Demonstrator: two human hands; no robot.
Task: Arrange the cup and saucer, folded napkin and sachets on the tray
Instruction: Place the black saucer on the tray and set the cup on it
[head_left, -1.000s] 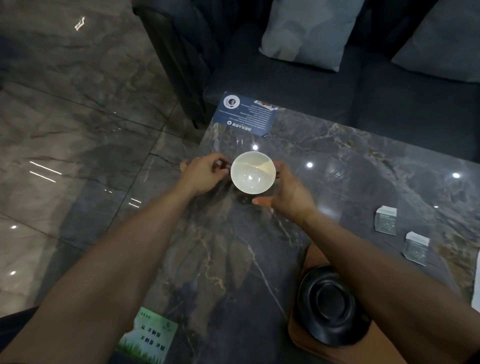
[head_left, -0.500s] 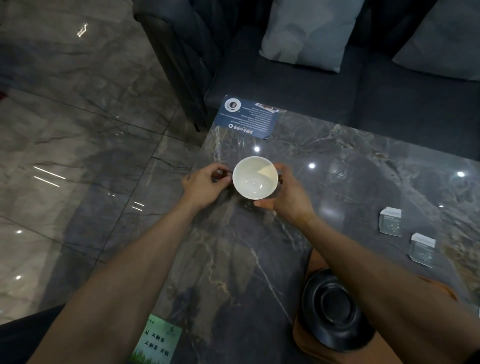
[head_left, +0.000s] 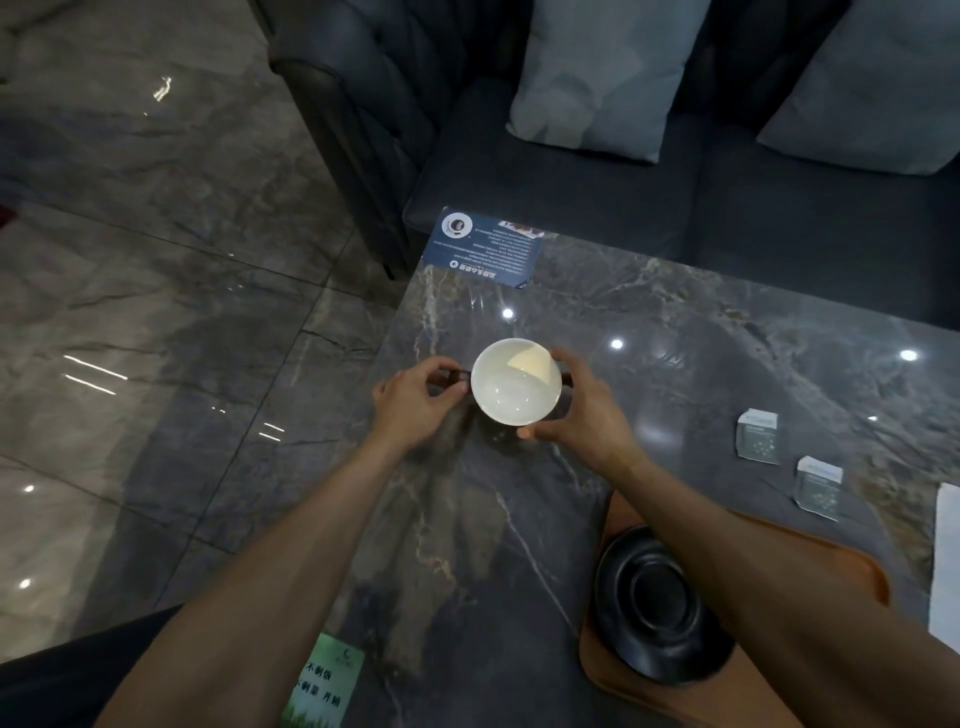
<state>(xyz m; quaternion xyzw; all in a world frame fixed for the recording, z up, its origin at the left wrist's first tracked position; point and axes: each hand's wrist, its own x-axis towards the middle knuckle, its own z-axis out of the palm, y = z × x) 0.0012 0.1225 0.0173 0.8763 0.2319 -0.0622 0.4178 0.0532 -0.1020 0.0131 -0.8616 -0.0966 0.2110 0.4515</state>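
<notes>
Both hands are on the cup, out on the grey veined marble table (head_left: 701, 364)! The round cup with the pale cream inside and dark outer wall (head_left: 516, 381) sits out towards the far left part of the tabletop, mouth up, and whether its base touches the marble or floats just above cannot be told from this angle. The left hand (head_left: 415, 402) pinches the dark handle sticking out on the cup's left side, thumb and fingertips closed on it. The right hand (head_left: 582, 410) wraps the cup's right flank, fingers curled around the far side, thumb hooked under the near edge. Nearer the body, on the right, the brown rounded-corner tray (head_left: 852, 561) lies on the marble with the black round saucer (head_left: 649, 603) resting at its left end, the right forearm crossing above both. Well apart from the cup, two small pale square sachets (head_left: 758, 435) (head_left: 819, 487) lie on the bare marble beyond the tray, one just beside the other. A white folded napkin (head_left: 946, 561) shows at the right edge, cut off by the frame. A blue printed card (head_left: 480, 247) rests at the table's far corner, a green printed card (head_left: 324, 680) at the near edge.
</notes>
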